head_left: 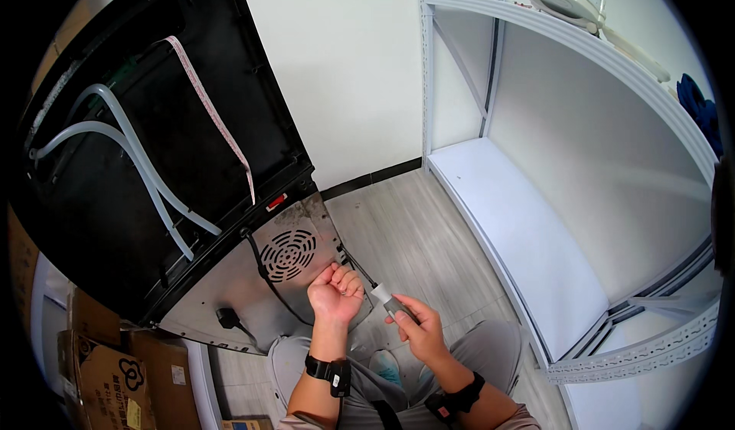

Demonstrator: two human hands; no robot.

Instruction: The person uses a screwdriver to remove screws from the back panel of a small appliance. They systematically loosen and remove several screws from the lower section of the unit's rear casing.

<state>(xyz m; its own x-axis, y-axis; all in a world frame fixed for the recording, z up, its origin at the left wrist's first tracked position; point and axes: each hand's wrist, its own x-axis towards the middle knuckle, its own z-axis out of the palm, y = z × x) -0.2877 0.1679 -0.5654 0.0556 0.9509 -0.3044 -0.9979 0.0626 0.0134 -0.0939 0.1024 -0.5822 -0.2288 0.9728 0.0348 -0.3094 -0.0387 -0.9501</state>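
In my right hand is a screwdriver with a grey and white handle. Its thin shaft slants up and left to the right edge of a metal back panel. My left hand lies against that panel, near the same edge, with its fingers curled in; what they hold, if anything, is hidden. Round vent slots are cut in the panel just above my left hand. A black cable runs down the panel, and a black plug hangs lower left.
Above the panel stands a large black housing with grey hoses and a ribbon cable. White shelving fills the right side. Cardboard boxes are stacked at lower left. My knees flank the work.
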